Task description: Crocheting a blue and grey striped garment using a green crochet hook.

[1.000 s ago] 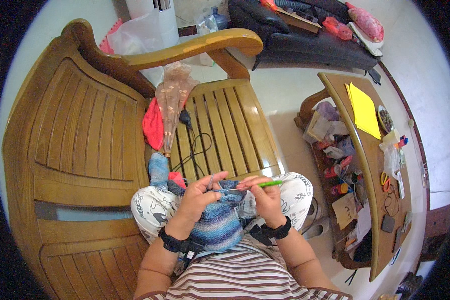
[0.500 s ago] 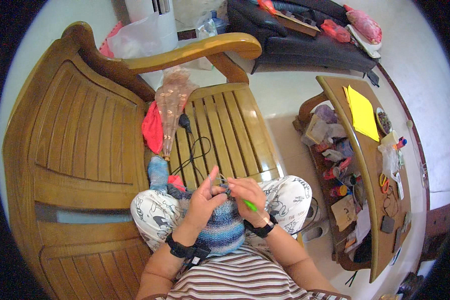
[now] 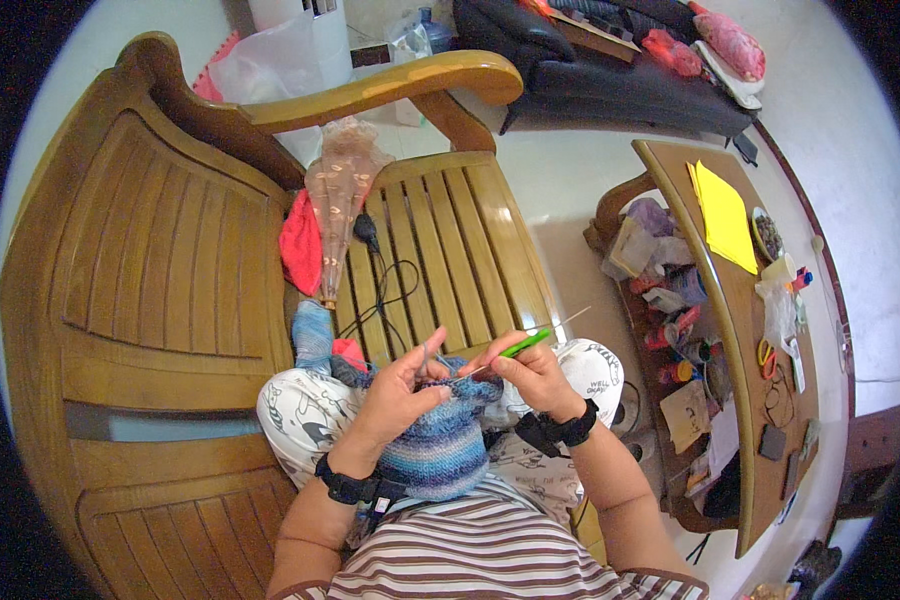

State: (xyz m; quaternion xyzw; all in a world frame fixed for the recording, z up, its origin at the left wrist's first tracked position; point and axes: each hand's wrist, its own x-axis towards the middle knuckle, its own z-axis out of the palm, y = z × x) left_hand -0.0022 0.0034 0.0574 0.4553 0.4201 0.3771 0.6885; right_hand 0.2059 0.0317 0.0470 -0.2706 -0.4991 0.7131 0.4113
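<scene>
A striped blue, grey and white knitted piece (image 3: 435, 455) lies in my lap and against my belly. My left hand (image 3: 400, 395) pinches its upper edge, the index finger raised with yarn looped round it. In my right hand (image 3: 535, 375) is a green-handled crochet hook (image 3: 523, 344), its thin metal shaft pointing left to the stitches at that edge. Beyond the same hand a thin metal rod (image 3: 570, 318) sticks out up and right; whether it belongs to the hook I cannot tell. By my left knee sits a light-blue ball of yarn (image 3: 313, 335).
I sit cross-legged on a slatted wooden bench (image 3: 450, 230). A folded brown umbrella (image 3: 338, 215), a red cloth (image 3: 301, 245) and a black cable (image 3: 367, 232) lie on it. To the right stands a wooden table (image 3: 710, 300) with yellow sheets (image 3: 722, 215) and orange scissors (image 3: 767, 357).
My right hand has moved right and turned, and the green handle now points up and right instead of down. The left hand keeps its grip on the knitted piece.
</scene>
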